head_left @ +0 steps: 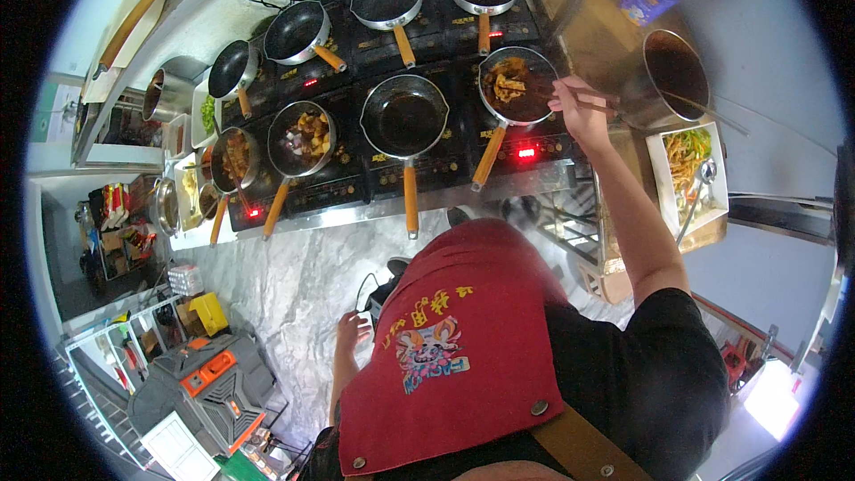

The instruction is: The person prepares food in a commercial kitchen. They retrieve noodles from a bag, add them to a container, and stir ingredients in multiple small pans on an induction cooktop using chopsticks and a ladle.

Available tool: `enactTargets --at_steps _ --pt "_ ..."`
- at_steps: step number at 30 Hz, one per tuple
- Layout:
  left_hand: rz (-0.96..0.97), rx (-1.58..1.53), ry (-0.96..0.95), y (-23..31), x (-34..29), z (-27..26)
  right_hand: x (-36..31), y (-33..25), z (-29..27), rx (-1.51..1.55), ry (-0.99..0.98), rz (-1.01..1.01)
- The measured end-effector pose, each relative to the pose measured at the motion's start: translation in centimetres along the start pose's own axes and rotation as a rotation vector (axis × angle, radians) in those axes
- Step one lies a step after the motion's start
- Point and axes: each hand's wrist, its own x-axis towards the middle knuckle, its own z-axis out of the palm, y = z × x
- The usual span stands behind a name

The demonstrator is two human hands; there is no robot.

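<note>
My right hand (579,111) is stretched out over the stove, gripping a pair of chopsticks (590,93) whose tips reach into a small pan of brown food pieces (515,85) with an orange handle. That pan sits on a black induction burner with a red light. My left hand (350,334) hangs low beside my red apron (454,347), fingers loosely apart and holding nothing.
Two rows of small orange-handled pans fill the cooktop (392,169); an empty one (405,116) sits left of the food pan, and one with meat chunks (303,138) further left. A dark metal pot (675,71) and a white tray of noodles (690,169) stand at right. Marble floor below.
</note>
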Motion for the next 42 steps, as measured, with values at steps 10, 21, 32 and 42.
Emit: enactTargets --at_steps 10,21,32,42 --pt "0.044 0.024 -0.042 0.2 0.4 0.3 -0.4 -0.8 0.9 -0.005 -0.016 -0.062" --pt "0.009 0.027 0.017 0.3 0.9 -0.1 -4.3 -0.6 -1.8 0.124 -0.050 0.056" --pt "0.025 -0.013 -0.005 -1.0 1.6 -0.3 -1.8 1.6 -1.7 -0.023 0.088 -0.018" --pt "0.066 0.117 -0.008 0.4 0.3 2.2 -1.5 -4.5 -4.2 0.117 0.104 0.099"
